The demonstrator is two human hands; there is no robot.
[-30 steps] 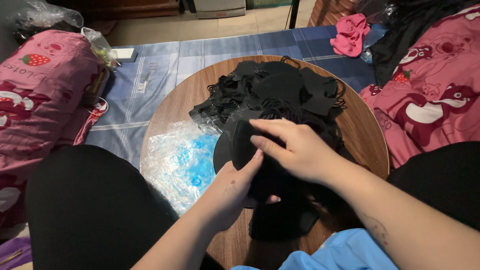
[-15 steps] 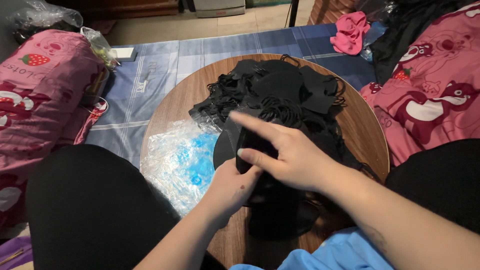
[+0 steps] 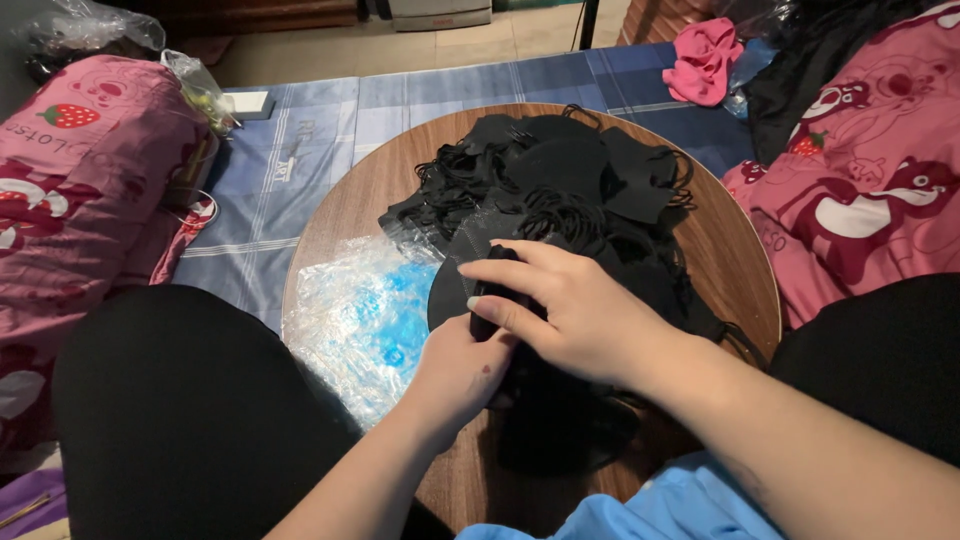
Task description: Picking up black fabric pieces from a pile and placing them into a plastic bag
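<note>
Both hands — left hand (image 3: 462,372), right hand (image 3: 570,315) — fingers closed on one black mask (image 3: 480,290). Big black mask pile (image 3: 570,180) unsorted on round table (image 3: 330,220) — plenty left.

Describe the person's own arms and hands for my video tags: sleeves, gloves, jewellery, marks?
Both forearms are bare, with no sleeves in view. The left hand and right hand wear no gloves, and no rings or watch show. The right thumbnail looks pale-painted. A small dark mark sits on the back of the left hand.
</note>
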